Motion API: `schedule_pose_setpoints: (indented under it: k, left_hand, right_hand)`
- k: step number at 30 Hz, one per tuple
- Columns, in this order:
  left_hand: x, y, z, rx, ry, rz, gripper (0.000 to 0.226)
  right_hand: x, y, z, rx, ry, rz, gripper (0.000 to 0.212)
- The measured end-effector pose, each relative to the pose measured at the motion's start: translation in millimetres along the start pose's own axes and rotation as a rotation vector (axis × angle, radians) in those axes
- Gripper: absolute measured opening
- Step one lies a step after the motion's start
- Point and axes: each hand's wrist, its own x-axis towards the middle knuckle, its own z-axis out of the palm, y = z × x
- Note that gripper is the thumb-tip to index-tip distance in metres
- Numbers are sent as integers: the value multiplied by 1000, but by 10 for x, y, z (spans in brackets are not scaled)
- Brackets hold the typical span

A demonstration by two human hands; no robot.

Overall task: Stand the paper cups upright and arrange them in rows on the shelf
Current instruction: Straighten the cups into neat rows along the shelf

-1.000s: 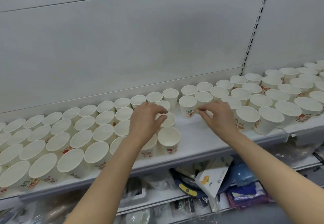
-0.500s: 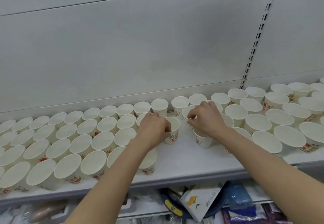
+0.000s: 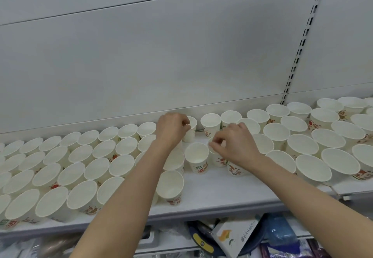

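Cups of white paper with red printing on their sides are seen standing upright, mouths up, across a long white metal shelf, packed rim to rim in several rows on the left stretch and again on the right stretch, with a looser patch of bare shelf between the two groups. At the back of that patch, the left hand is curled with its fingertips pinched on the rim of a back-row white paper cup, which stands upright just beside the grey back panel. The right hand is bent at the wrist with thumb and forefinger closed narrowly on the rim of a small white paper cup with red characters, partly hidden under the palm. Just left of it, an untouched upright cup with red lettering is set apart from its neighbours, and nearer the shelf edge a single front cup stands beside the left forearm. A slotted upright rail is fixed in the panel on the right. Below the shelf, a white carton printed with an orange fruit and blue plastic packets are glimpsed on a lower level
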Motion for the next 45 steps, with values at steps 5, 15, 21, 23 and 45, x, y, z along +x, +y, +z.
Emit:
schedule_pose_setpoints:
  k: [5,15,21,23,45]
  left_hand:
    - [254,138,192,137,-51,30,27]
    - [255,-30,151,83,-112,64,12]
    - [239,-3,150,70,-133,105,10]
    - [224,-19,171,101,-111,119,11]
    - [-616,184,-70,159,-121,281,6]
  right_hand:
    - [549,74,96,-67,-21,78,20]
    - [642,196,260,-147,-71,19,16]
    - [648,308,231,-125,-66,-67,7]
    - [648,335,278,-149,-62,-83,4]
    - [-52,90,-110,-50,-177,-61,7]
